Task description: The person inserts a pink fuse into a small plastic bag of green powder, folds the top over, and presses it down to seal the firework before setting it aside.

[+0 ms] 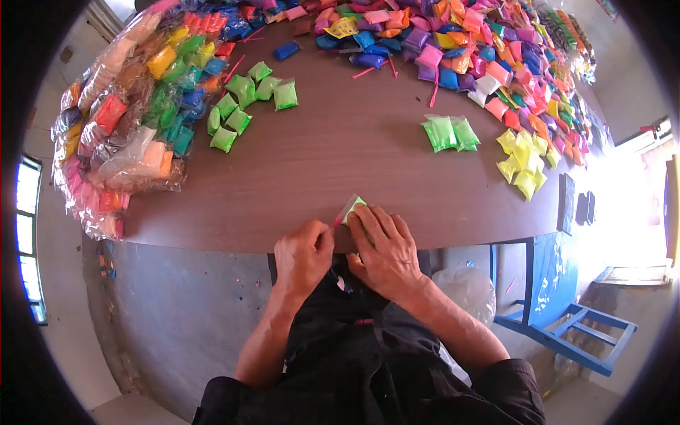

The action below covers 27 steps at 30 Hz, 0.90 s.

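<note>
At the near edge of the brown surface (333,163), seen from the head camera, both hands press down side by side on a small light-green packet (352,207). The left hand (304,256) has its fingers curled narrow, pinching the packet's left corner together with a thin pink strip (338,220). The right hand (384,249) lies flatter, its fingers spread over the packet's near side. Farther left sits a cluster of green packets (244,103), and beyond it a heap of bagged coloured packets (124,120). To the right lie two bright green packets (450,132) and a group of yellow packets (523,159). A broad mixed pile (460,42) fills the far edge. A blue chair (559,304) stands near right.
</note>
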{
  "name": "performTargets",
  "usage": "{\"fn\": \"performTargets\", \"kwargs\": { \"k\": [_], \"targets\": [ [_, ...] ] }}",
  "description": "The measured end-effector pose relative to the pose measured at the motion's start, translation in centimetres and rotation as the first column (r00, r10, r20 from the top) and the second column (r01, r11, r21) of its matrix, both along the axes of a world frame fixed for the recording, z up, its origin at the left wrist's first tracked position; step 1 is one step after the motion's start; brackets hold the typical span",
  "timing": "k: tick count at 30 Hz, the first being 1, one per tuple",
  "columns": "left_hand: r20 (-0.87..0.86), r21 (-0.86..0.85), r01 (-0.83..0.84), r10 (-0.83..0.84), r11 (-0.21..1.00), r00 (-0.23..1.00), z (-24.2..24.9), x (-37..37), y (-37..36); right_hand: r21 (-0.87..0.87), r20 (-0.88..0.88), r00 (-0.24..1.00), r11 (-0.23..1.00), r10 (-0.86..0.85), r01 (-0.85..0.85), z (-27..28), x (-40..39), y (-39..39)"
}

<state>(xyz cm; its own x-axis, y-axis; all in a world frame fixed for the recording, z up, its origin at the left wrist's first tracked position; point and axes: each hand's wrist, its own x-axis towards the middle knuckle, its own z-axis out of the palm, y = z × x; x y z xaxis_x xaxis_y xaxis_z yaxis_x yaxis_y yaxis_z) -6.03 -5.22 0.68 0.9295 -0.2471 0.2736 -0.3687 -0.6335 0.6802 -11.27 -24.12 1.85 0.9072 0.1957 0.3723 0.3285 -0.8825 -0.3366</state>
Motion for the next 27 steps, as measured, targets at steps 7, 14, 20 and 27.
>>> {"fn": "performTargets", "kwargs": {
  "k": [7, 14, 20, 27],
  "targets": [
    [0.058, 0.032, 0.049, -0.051, 0.998, 0.997, 0.5, 0.4, 0.1, -0.008, -0.020, 1.000, 1.000, 0.006, -0.006, 0.2, 0.0, -0.1],
    [0.057, 0.081, -0.083, 0.079, 0.993, 0.995, 0.8, 1.6, 0.8, -0.013, -0.035, 0.999, 0.999, -0.036, 0.036, 0.4, -0.4, 0.1],
    [-0.022, -0.021, -0.057, 0.056, 0.998, 0.998, 1.4, 0.4, 1.1, 0.019, -0.178, 0.977, 0.993, -0.115, 0.121, 2.3, -0.4, 0.5],
    [0.032, -0.079, 0.006, -0.003, 0.997, 0.999, 0.8, -0.8, 0.8, 0.043, -0.040, 0.999, 0.999, -0.006, 0.007, 0.9, -2.0, -1.5]
  ]
}}
